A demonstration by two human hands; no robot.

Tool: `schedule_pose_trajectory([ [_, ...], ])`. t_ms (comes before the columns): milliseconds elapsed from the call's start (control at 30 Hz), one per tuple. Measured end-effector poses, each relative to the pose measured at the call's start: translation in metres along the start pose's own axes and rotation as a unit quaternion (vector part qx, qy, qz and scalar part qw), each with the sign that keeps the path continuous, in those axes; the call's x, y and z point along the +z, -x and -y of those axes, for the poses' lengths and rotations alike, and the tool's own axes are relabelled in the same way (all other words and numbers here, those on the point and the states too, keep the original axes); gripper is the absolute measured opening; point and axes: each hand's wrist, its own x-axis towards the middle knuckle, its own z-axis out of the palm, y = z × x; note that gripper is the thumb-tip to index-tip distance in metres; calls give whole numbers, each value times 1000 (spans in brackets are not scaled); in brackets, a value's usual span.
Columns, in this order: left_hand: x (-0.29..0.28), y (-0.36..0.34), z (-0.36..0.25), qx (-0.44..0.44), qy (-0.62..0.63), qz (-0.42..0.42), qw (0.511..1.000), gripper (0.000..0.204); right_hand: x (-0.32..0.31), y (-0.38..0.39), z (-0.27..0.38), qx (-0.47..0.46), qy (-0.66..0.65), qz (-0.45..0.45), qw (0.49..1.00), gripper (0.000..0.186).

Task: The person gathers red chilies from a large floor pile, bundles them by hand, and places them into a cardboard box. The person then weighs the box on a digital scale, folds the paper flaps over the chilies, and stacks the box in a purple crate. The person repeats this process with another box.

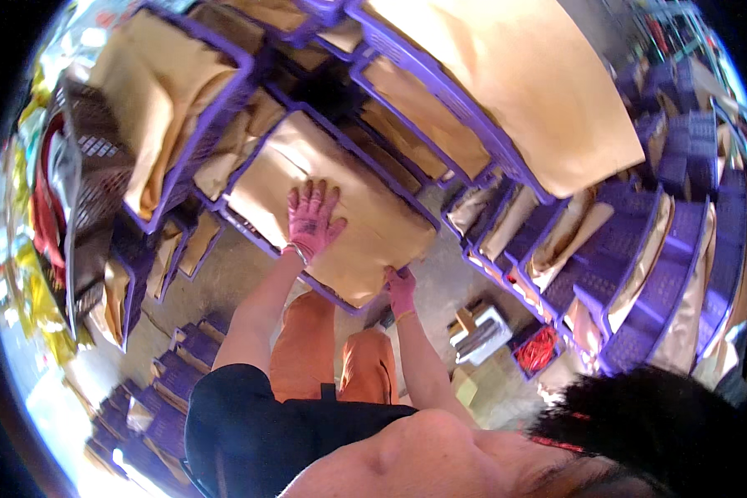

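Observation:
In front of me is a purple plastic crate (261, 238), topped by a sheet of brown paper (365, 224) that hides what lies inside. My left hand (311, 222), in a pink glove, rests flat on the paper with its fingers spread. At the crate's near right edge, my right hand (401, 290), also in a pink glove, is closed round the rim, its fingertips by the paper's edge. Whether it pinches the paper too, I cannot make out.
Stacked purple crates lined with brown paper surround me, including one at left (216, 124) and a paper-topped one at upper right (440, 83). More crates (631, 249) stand in rows on the right. A white box (481, 334) and red strips in a small crate (537, 350) sit on the floor.

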Motion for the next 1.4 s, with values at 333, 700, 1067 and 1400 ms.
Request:
schedule_pose_trajectory([
  [333,23,-8,-6,16,-86,-15,996,78,1,-22,-25,-70,92,-30,993,31],
  [700,35,-24,87,15,-105,-62,992,66,-101,89,-19,-95,87,-72,989,59],
  [1067,40,277,-214,479,-268,443,708,45,-485,555,-466,349,230,-468,779,21],
  [1400,171,273,-715,561,-65,407,718,21,-524,527,-555,294,447,-311,785,17],
])
